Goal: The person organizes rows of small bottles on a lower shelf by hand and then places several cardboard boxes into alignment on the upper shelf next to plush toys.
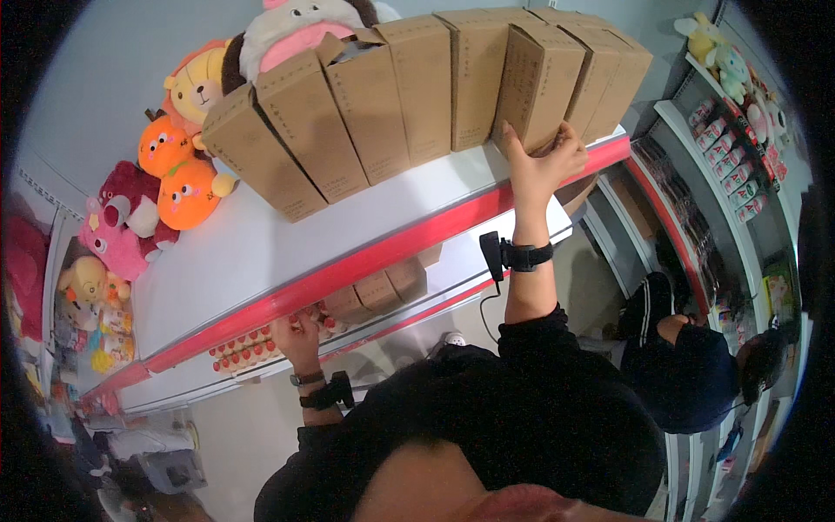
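Observation:
My right hand point(546, 165) grips the lower part of a tall brown cardboard box point(539, 83), thumb on one side and fingers on the other. This box stands slightly forward of its neighbours on the white top shelf point(209, 270). To its left is a row of several similar boxes point(421, 91); one point(370, 113) has its top flaps raised. More boxes point(617, 83) stand close on its right. Lower down, my left hand point(297, 341) is at the shelf's red front edge, beside small red-topped items point(248, 350). Its fingers are curled, and what they hold, if anything, is hidden.
Plush toys, including an orange one point(190, 196) and a lion point(196, 83), sit at the shelf's left end. More cardboard boxes point(378, 291) lie on the shelf below. At right, a person in dark clothes point(687, 374) is low beside a shelf with white cans point(726, 161).

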The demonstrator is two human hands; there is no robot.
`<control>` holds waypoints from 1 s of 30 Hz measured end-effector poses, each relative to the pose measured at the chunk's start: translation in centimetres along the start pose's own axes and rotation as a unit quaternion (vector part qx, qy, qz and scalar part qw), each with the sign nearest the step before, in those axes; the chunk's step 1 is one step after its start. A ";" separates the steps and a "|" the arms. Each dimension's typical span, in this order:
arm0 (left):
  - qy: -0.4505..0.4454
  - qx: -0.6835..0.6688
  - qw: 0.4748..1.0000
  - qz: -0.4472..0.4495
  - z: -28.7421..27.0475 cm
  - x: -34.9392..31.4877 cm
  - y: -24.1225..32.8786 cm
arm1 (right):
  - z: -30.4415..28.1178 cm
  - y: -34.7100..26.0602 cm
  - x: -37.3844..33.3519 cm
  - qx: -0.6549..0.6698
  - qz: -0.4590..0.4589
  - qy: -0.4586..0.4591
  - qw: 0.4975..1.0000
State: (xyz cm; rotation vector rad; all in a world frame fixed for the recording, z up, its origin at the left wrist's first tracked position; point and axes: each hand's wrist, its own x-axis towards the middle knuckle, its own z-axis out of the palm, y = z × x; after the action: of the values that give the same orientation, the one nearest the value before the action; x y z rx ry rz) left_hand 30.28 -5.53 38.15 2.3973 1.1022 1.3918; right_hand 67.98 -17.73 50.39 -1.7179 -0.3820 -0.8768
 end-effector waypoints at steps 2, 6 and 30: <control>0.013 0.000 1.000 -0.011 0.2 0.0 0.3 | 0.2 0.2 0.1 0.014 -0.008 0.010 1.000; -0.005 0.015 1.000 -0.005 0.7 -0.2 0.8 | -0.6 -0.4 0.0 0.030 -0.009 -0.006 0.999; 0.047 0.060 0.996 0.055 2.9 0.2 4.9 | -4.6 -0.7 -0.3 0.299 0.016 -0.103 0.949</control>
State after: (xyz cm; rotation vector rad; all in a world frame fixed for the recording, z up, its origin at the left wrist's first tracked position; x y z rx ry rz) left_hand 35.19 -8.25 38.93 2.5343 1.1206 1.5302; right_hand 65.71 -21.75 51.15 -1.2425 -0.6810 -0.4830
